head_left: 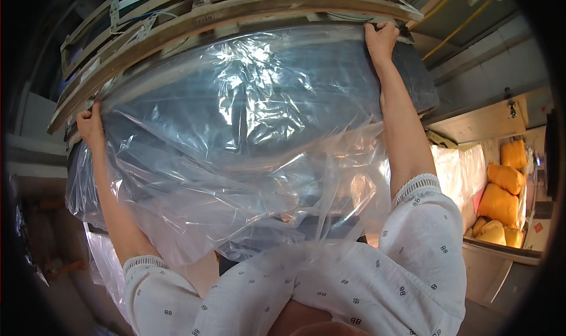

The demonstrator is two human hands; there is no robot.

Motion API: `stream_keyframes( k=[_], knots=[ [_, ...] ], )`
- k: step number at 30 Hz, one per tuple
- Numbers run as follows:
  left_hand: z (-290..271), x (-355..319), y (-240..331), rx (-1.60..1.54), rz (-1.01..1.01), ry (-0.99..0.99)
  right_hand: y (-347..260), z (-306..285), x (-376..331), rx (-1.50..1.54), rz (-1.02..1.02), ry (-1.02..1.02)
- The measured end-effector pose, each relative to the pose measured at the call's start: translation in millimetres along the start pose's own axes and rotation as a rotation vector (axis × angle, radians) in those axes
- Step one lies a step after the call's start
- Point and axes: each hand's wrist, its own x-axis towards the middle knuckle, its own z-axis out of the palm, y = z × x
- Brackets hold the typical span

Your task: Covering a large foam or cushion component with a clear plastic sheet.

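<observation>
A large sheet of clear plastic film (194,182) lies over a big dark, padded-looking block (413,76), its kind hidden by the film. My left hand (91,126) is closed on the film's upper edge at the far left corner. At the far right corner my right hand (382,41) pinches the same edge, arm stretched out. Between the hands the film's top is fairly taut and shiny. Lower down it hangs in loose folds toward my body. Both hands are close to the curved wooden rail (236,17) along the block's far side.
Beyond the rail runs a slatted wooden frame with metal brackets (131,1) and thin wires. On the right, several orange bundles (498,203) are piled beside more clear plastic (460,171). Yellow cords (454,35) hang at the upper right.
</observation>
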Motion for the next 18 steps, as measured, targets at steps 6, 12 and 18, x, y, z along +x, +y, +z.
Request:
stream_keyframes(
  k=[6, 12, 18],
  knots=[
    [-13, -4, -8, -0.312, -0.201, -0.171, 1, 0, 4, 0.066, 0.05, 0.027],
    [-7, 10, -37, -0.387, -0.19, -0.165, 2, 0, 6, 0.077, 0.053, 0.104],
    [-31, -3, -19, -0.365, 0.038, -0.268, -19, -24, -19, -0.195, 0.057, -0.019]
  ],
)
